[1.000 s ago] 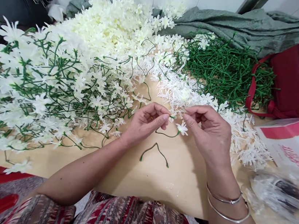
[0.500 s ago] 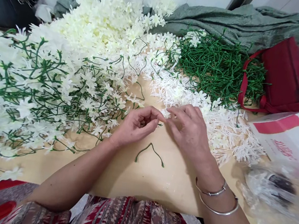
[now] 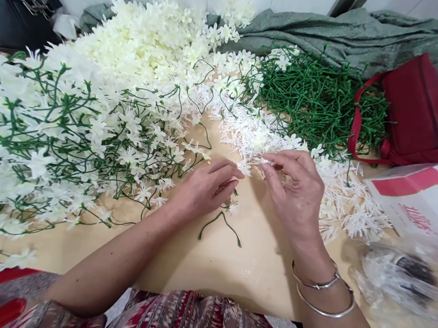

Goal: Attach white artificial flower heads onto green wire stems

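Note:
My left hand (image 3: 207, 186) rests on the wooden table (image 3: 230, 262), fingers curled round a thin green stem with a small white flower (image 3: 232, 206) at its end. My right hand (image 3: 296, 193), with two silver bangles at the wrist, pinches a small white plastic flower piece (image 3: 264, 163) at the edge of a heap of white stamen pieces (image 3: 344, 196). A bare forked green stem (image 3: 221, 223) lies on the table just below my left hand.
Finished white flowers on green stems (image 3: 53, 137) are heaped at the left, loose cream petals (image 3: 154, 42) at the back, bare green stems (image 3: 316, 99) at the back right. A red bag (image 3: 411, 111), a green cloth (image 3: 341, 32) and plastic bags (image 3: 410, 275) lie at the right.
My right hand has moved away from my left, up to the white heap, and now pinches a piece there. My left hand has lowered onto the table with its stem.

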Tool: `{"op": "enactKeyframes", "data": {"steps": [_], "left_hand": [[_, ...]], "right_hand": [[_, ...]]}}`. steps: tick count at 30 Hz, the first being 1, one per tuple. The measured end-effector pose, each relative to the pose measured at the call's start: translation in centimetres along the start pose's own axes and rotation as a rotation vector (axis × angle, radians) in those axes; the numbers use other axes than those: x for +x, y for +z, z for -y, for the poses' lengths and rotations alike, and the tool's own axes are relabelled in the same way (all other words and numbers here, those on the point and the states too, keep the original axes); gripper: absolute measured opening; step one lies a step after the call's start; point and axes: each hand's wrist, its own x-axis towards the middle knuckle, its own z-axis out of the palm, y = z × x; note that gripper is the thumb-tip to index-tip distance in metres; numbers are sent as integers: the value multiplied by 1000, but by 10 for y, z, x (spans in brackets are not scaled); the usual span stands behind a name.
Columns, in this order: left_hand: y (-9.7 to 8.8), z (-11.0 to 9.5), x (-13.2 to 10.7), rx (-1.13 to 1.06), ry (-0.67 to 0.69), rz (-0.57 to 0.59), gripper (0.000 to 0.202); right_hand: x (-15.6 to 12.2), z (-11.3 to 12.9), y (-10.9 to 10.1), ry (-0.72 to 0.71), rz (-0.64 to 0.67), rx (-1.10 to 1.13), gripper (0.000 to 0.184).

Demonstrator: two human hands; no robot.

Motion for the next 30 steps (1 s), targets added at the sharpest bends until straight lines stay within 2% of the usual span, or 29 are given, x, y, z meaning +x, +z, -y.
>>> {"op": "enactKeyframes", "data": {"steps": [3,5,9,14,18,23,26,30], "left_hand": [[0,-2,0,-111,-64,-106,24],[1,-4,1,-211,-106,-133,29],[5,-7,1,-344,-185,-169,24],[9,-2,0,-549,-340,-257,21],[9,1,1,-645,-369,-304,19],[8,-1,1,-633,-374,-350,22],[11,0,0,-578,-370,-368,19],[15,0,-2,-541,-359,-347,16]], "right_hand": [[-3,2,4,-147,59,-86,12],[-6,3,7,-262,79,-150,10],[-10,5,13,-360,74,-168,6],[-10,6,14,-320,69,-110,11],[-9,2,11,-221,56,-138,11],[-10,-1,12,-150,79,-156,4],[-12,3,13,-103,99,-53,4],[-12,10,14,-54,106,125,18]]}}
